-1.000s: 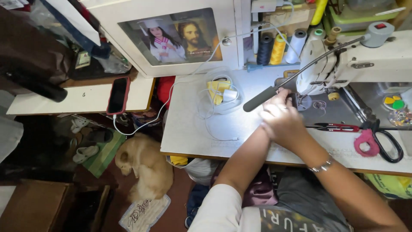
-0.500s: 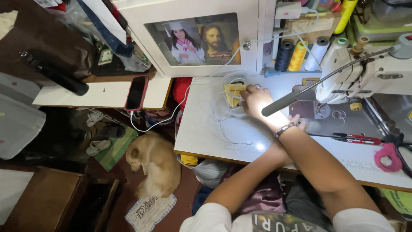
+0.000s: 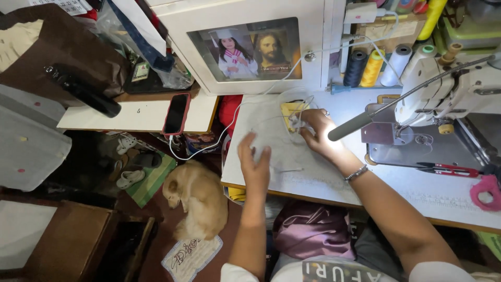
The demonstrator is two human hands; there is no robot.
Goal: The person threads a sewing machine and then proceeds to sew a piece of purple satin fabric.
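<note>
My right hand [image 3: 321,137] reaches into a clear round plastic container [image 3: 292,102] at the back of the white table [image 3: 396,188]. Its fingertips are closed on a small pale piece among yellow bits inside. A bracelet sits on that wrist. My left hand [image 3: 255,163] hovers over the table's left part with fingers spread, holding nothing that I can make out. A faint clear lid [image 3: 284,156] lies just right of it; whether they touch I cannot tell.
A white sewing machine [image 3: 454,89] with a gooseneck lamp [image 3: 355,125] stands at the right. Red snips [image 3: 449,169] and pink scissors [image 3: 488,192] lie beyond. Thread cones [image 3: 373,65] line the back. A phone [image 3: 176,114] rests on a side shelf. A dog [image 3: 198,196] lies on the floor.
My left hand has come up over the table's left side. My right hand went from the sewing machine to the clear container and stays in it.
</note>
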